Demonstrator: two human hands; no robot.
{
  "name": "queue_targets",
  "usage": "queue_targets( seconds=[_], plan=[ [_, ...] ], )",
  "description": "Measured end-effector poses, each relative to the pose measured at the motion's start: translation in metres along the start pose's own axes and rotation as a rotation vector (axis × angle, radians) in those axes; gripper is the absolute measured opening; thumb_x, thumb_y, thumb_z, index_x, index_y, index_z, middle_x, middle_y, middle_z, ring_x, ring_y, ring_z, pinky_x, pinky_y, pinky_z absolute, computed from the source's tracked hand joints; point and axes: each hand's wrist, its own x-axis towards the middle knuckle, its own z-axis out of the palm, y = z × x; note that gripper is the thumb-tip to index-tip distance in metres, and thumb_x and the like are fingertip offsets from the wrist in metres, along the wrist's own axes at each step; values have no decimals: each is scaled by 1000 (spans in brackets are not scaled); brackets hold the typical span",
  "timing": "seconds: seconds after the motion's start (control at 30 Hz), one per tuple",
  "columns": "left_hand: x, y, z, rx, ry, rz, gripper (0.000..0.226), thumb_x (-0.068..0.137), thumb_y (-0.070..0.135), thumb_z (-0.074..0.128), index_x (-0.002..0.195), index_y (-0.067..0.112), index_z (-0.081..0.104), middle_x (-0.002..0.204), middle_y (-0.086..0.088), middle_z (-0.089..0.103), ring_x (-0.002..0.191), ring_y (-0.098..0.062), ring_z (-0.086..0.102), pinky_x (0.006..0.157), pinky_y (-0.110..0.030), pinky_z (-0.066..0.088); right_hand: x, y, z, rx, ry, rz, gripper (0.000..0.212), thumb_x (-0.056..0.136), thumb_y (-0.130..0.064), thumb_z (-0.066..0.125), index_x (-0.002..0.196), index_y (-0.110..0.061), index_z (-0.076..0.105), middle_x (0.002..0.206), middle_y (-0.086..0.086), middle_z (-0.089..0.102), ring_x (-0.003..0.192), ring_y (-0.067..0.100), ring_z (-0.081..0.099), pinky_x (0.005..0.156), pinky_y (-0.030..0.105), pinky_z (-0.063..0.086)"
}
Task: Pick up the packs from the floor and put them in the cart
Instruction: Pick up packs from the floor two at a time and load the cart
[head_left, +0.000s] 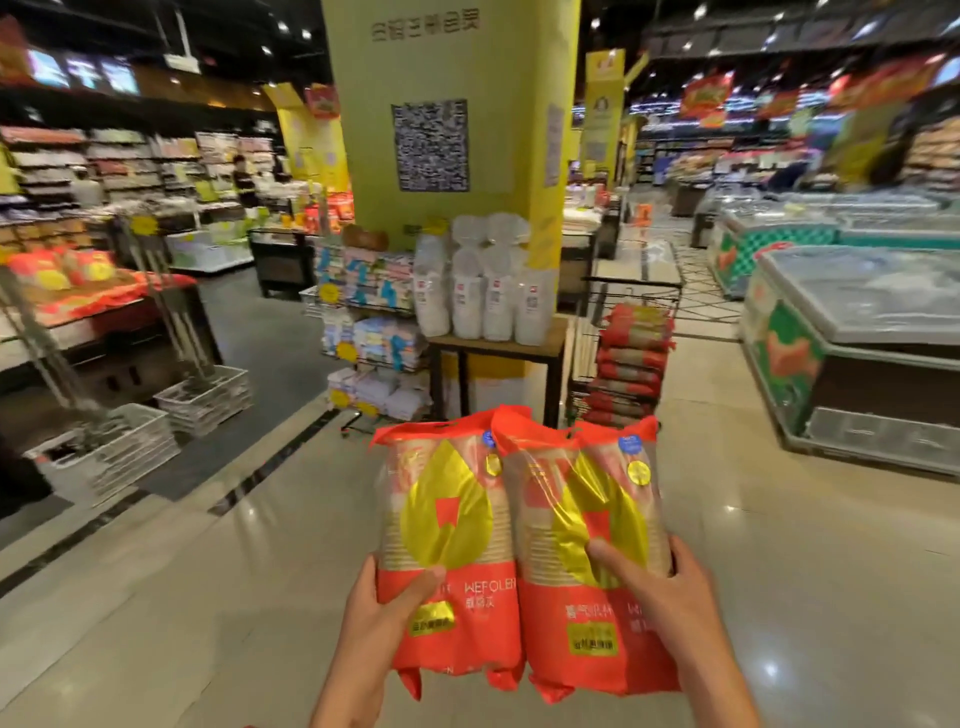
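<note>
While we look down the aisle, we hold two packs in front of us, well above the floor (208, 597). Our left hand (374, 618) grasps the left pack (447, 525) near its lower end, with the thumb curled over the front. Our right hand (660, 592) grasps the right pack (587, 540) in the same way, thumb on the front and fingers wrapped around the outer side. The two packs touch each other along their inner edges.

As far as we can judge, the picking up is finished for these two, because they are already lifted and no other such pack lies on the floor that we can see. The placing is still left. We cannot see the cart in this view, so we would have to turn toward it first.

Each pack is a long, rounded bag of thin shiny plastic. The ends are red and crumpled, and the middle is clear with a gold drop shape printed on it. Through the clear part we see fine stacked rings, which look like paper cups pushed one into another. Such a pack is probably light and a little soft, and the smooth film could slip in the fingers. The floor is pale, polished tile that reflects the ceiling lamps.
</note>
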Motion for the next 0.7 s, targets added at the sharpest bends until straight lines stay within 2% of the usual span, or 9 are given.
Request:
queue_targets(
  seconds=[0.17, 0.3, 0.37, 0.43, 0.57, 0.63, 0.7],
  plan=[
    [54, -11, 76, 67, -125, -25, 84, 46, 47, 91, 121, 21, 65, 104, -5, 80, 92, -25, 78, 73, -40, 62, 59, 12, -47, 28, 122, 47, 54, 59, -35, 94, 105, -21, 69, 86, 1, 80, 73, 22, 78, 71, 46, 64],
    [115, -19, 135, 96, -173, -54, 85, 41, 48, 93, 117, 23, 66, 100, -3, 80, 90, -23, 78, 70, -38, 62, 120, 17, -68, 45, 198, 40, 51, 61, -33, 94, 104, -19, 69, 82, -2, 80, 69, 20, 78, 64, 38, 62],
    [149, -21, 168, 91, -202, -68, 78, 48, 42, 98, 116, 22, 65, 98, -2, 80, 88, -22, 78, 73, -40, 62, 156, 15, -78, 49, 227, 37, 50, 61, -32, 93, 104, -19, 69, 83, -1, 80, 70, 19, 78, 61, 35, 61],
    [186, -24, 202, 95, -236, -77, 68, 58, 32, 97, 116, 19, 65, 96, -1, 80, 86, -20, 78, 70, -37, 61, 194, 9, -89, 35, 250, 38, 51, 62, -33, 93, 105, -19, 69, 87, 1, 80, 71, 19, 78, 61, 35, 61],
    [251, -19, 279, 122, -311, -90, 45, 76, 16, 87, 114, 20, 65, 88, 5, 81, 76, -12, 77, 56, -23, 57, 267, -7, -120, 12, 318, 52, 57, 58, -44, 94, 105, -25, 68, 89, 1, 79, 74, 21, 78, 71, 47, 65],
    [276, -19, 316, 125, -363, -87, 45, 75, 15, 87, 115, 20, 64, 87, 5, 80, 75, -12, 77, 54, -22, 57, 299, -11, -138, 20, 364, 70, 58, 56, -46, 94, 103, -26, 68, 88, 0, 80, 75, 22, 78, 74, 50, 64],
    [298, -22, 352, 129, -413, -97, 64, 62, 30, 96, 117, 20, 64, 92, 1, 81, 81, -17, 78, 58, -26, 59, 329, -10, -157, 25, 397, 87, 58, 55, -49, 93, 104, -28, 68, 88, 0, 80, 75, 22, 78, 73, 51, 64]
  ],
)
